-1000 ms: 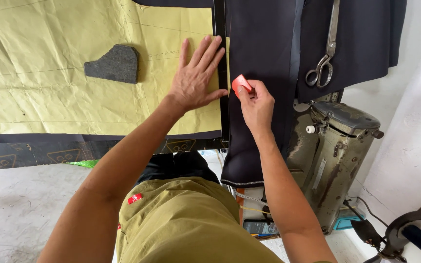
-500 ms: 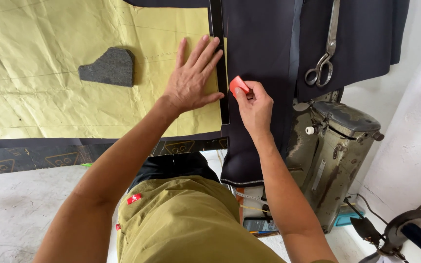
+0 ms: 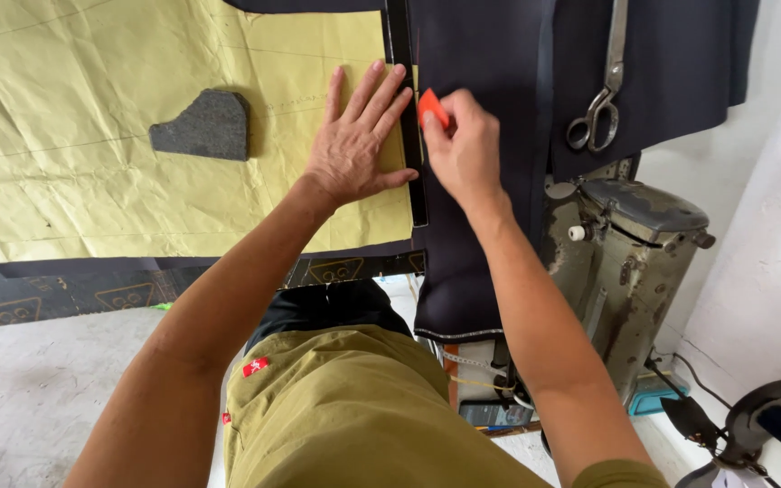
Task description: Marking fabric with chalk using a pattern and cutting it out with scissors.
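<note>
While pinched between thumb and fingers of the right hand, shows only as a small orange wedge of tailor's chalk, tip poking out above the knuckles. Looks light, hard and brittle, likely to snap or crumble under a heavy squeeze; best taken by the thick back edge, thin edge left free. Just left of those fingers, lies flat and spread: left hand, palm down, holding nothing, pressing crinkled yellow pattern paper against a narrow black strip. Under and right of the chalk, hangs dark fabric, soft, limp, matte, prone to shift. Further left of the spread fingers, sits a rough grey stone weight. Well right of the chalk, dangles a pair of steel scissors above a worn sewing machine.
</note>
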